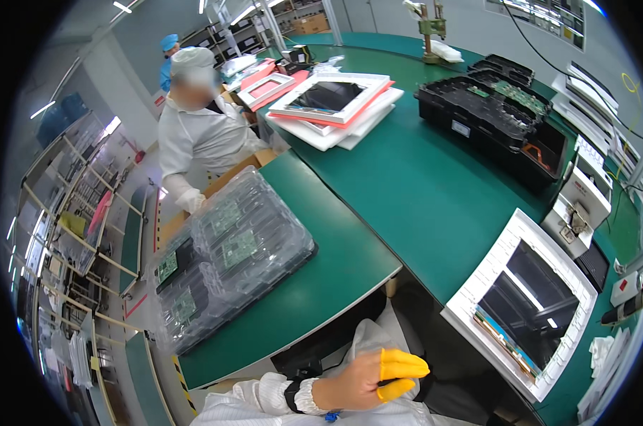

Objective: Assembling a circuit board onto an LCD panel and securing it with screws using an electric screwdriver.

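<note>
My left hand point(364, 376) reaches in from the lower edge, over my lap, with yellow finger cots on the thumb and fingers. Its fingers point right, a gap shows between them and the thumb, and I see nothing held. My right hand is out of sight. To the right of my hand lies a white-framed display panel point(542, 312), its dark screen up and a strip of circuit board along one side. On the left, a stack of clear plastic trays point(265, 206) holds several green circuit boards point(238, 248).
A co-worker point(201, 128) in white stands beyond the trays, a gloved hand near them. White-framed panels point(332, 96) with pink sheets are stacked on the green table point(350, 184). Black bins point(471, 121) with boards and a white device point(581, 199) stand at the right.
</note>
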The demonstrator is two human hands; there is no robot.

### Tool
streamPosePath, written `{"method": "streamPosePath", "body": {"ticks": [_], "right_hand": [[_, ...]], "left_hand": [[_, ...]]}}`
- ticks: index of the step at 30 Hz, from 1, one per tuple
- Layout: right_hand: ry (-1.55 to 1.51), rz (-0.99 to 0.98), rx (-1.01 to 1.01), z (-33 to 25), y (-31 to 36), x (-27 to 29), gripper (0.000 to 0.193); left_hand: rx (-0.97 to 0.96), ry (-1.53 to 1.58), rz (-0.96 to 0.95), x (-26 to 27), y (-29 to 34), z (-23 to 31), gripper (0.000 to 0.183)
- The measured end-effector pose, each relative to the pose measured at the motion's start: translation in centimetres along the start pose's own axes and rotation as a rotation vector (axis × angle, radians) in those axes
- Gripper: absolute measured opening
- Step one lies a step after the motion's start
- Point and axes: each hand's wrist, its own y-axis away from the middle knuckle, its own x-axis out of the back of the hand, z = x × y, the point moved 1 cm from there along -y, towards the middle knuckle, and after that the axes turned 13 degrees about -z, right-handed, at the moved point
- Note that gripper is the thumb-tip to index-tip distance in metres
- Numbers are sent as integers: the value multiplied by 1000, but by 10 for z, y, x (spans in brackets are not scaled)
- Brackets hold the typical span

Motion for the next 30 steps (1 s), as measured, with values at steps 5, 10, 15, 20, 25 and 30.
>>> {"method": "streamPosePath", "body": {"ticks": [5,10,15,20,25,30], "right_hand": [[-572,213,-360,128,13,-28,35],[-81,791,-804,175,-30,-44,19],[341,719,-799,173,-34,-31,18],[349,691,-752,169,-37,-33,17],[419,632,-709,162,-42,-35,15],[400,672,-676,146,-44,-34,18]], "left_hand": [[-25,-153,45,9,2,6,27],[327,-709,170,76,43,25,19],[846,-795,724,223,111,46,24],[1332,-903,266,363,196,37,79],[1453,-833,40,385,197,-8,101],[1465,-1012,-4,398,198,-16,86]]}}
